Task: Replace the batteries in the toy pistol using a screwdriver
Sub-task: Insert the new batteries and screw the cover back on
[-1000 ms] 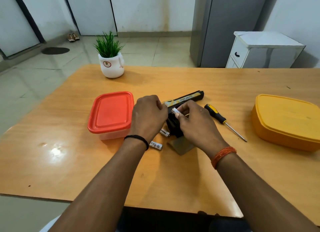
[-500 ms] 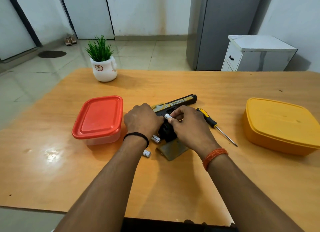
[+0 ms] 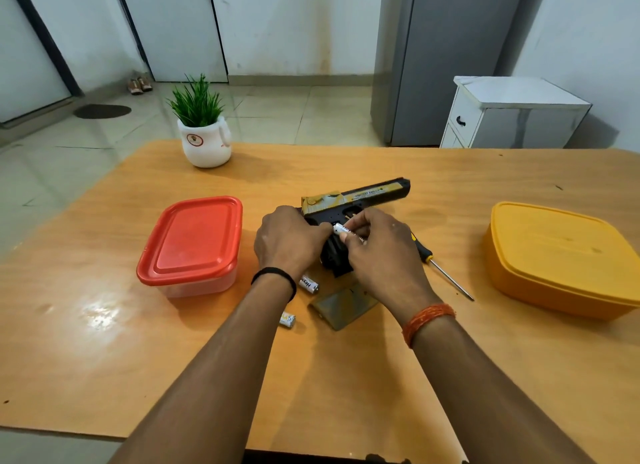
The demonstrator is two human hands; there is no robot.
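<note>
**One battery between the fingertips, two more loose on the table**

One small white battery (image 3: 343, 228) is pinched between the thumb and fingertips of the right hand (image 3: 381, 252), held just over the open grip of the toy pistol (image 3: 353, 204). The pistol lies on its side on the wooden table (image 3: 450, 377), barrel pointing away and to the right. The left hand (image 3: 289, 242) curls over the rear of the gun and its grip, steadying it; its fingertips are hidden under the knuckles, so how they lie I cannot tell.

The battery looks light, hard and smooth, so it could easily slip or roll; a pinch at its middle seems best, leaving both ends free to seat. The pistol looks like stiff, light plastic that would slide under a push, so the steadying hold on its grip seems needed.

Just below the left wrist lie two more batteries, one nearer (image 3: 308, 285) and one further toward the person (image 3: 287, 320). Beside them, under the right wrist, lies the flat cover plate (image 3: 343, 306). The screwdriver (image 3: 440, 262) rests just right of the right hand, tip toward the person. Further out stand a red-lidded box (image 3: 190, 245) on the left, a yellow box (image 3: 564, 259) on the right, and a potted plant (image 3: 204, 134) beyond. Nothing blocks the compartment but the hands themselves.
</note>
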